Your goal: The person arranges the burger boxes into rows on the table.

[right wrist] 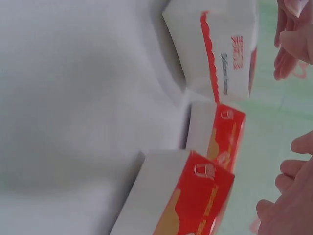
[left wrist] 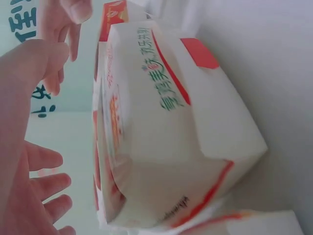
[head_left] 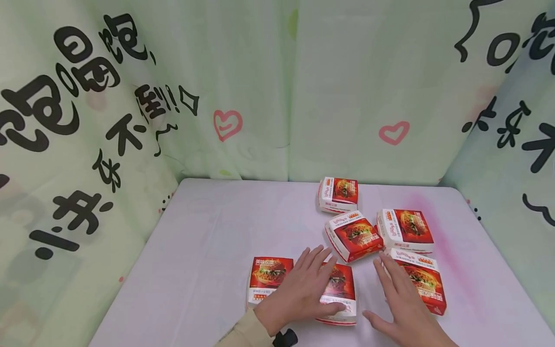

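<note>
My left hand (head_left: pixel 303 291) is spread, palm down, over a red and white takeaway food box (head_left: pixel 340 282), hiding part of its lid. Close by on the left lies a similar box (head_left: pixel 270 272). Fingers extended, my right hand (head_left: pixel 403 311) hovers at the left side of another box (head_left: pixel 427 284) and overlaps it in the head view. Neither hand grips anything; whether they touch the boxes is unclear. The left wrist view shows a box's white side (left wrist: pixel 146 112) near the left hand (left wrist: pixel 29 161). In the right wrist view, a box (right wrist: pixel 181 196) stands below the right hand (right wrist: pixel 288 205).
Three more such boxes stand farther back: a tilted one (head_left: pixel 355 236), one to its right (head_left: pixel 407 229), and one near the rear edge (head_left: pixel 340 193). All rest on a white-covered table (head_left: pixel 195 250). Curtains (head_left: pixel 260 72) with black writing and hearts surround it.
</note>
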The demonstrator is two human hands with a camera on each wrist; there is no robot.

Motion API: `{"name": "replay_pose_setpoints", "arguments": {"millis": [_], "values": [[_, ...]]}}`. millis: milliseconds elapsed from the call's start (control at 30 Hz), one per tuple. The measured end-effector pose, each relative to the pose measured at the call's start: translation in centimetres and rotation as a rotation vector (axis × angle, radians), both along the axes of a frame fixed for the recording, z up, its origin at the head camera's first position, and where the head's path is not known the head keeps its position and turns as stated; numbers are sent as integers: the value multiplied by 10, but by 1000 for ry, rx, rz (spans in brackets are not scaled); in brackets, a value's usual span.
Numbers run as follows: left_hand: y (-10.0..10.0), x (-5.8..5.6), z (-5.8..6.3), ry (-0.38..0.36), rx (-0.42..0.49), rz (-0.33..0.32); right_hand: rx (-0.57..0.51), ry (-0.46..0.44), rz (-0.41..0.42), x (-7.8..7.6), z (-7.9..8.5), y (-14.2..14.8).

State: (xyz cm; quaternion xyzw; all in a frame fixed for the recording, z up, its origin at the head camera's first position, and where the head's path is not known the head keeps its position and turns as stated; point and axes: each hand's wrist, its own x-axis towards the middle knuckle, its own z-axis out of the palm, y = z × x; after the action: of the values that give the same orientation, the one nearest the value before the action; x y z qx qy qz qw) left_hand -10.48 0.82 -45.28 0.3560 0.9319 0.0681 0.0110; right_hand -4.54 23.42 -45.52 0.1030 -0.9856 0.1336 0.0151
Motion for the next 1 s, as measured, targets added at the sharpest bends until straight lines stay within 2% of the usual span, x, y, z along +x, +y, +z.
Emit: {"name": "replay_pose_setpoints", "arguments": {"millis": [233, 500, 800, 1000], "values": [[19, -5, 4, -7, 18, -48, -74, 53, -66, 0, 4, 13], [41, -9, 5, 26, -1, -108, -45, 57, -165, 3, -2, 36], [69, -10, 15, 6, -60, -140, -55, 64, -285, 7, -6, 57], [84, -11, 15, -5, -77, -182, -37, 49, -336, 7, -12, 66]]}}
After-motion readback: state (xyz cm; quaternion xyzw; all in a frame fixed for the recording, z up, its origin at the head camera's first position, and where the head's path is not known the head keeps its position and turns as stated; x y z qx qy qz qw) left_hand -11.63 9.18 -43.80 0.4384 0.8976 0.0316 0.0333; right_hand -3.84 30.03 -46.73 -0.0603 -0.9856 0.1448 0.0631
